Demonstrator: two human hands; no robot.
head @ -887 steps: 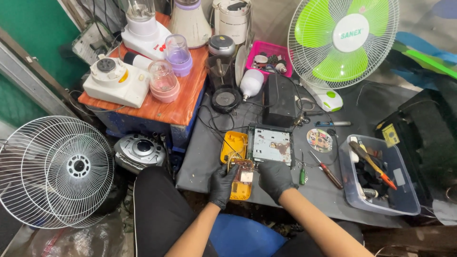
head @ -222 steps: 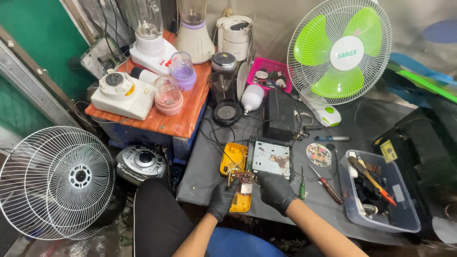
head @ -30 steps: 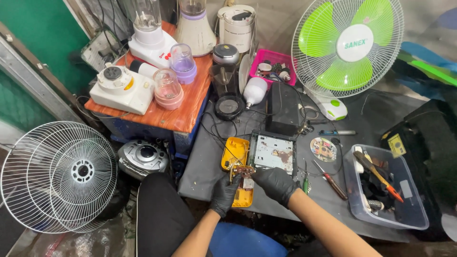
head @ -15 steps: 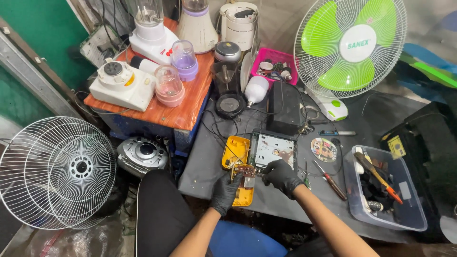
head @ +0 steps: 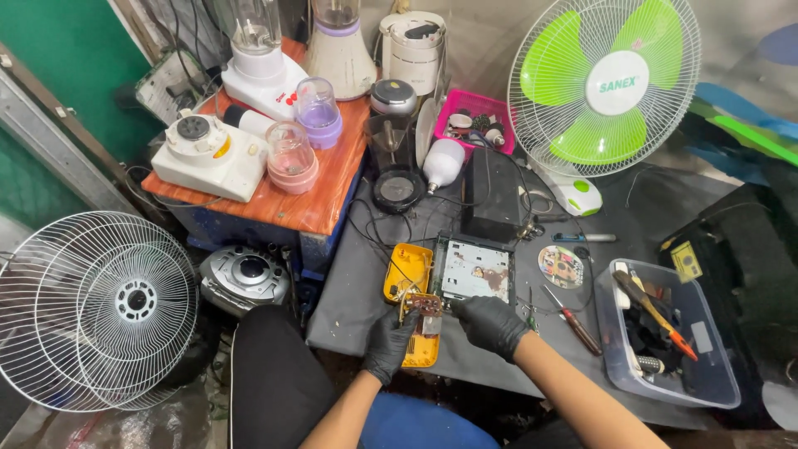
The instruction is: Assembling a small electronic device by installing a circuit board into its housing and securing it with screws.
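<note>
Board: small brown circuit board (head: 424, 303), over yellow casing (head: 409, 287) at table's front edge.
Left hand (head: 391, 342): gloved fingers pinch board's edge.
Right hand (head: 490, 323): fingers curled, touching board's right side; grip unclear.
Handling: likely light, stiff, fragile; hold by edges.
Bin (head: 721, 384): clear, holds hand tools.
Pink tray (head: 465, 101): small parts.

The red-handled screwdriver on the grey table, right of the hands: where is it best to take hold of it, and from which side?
Take the red-handled screwdriver by its thick red handle, the end nearer the person. It lies flat and slanted, thin metal tip pointing away toward the disc. The right hand is nearest, so a grip from above, fingers across the handle, looks easiest; the clear plastic bin leaves room there.
</note>
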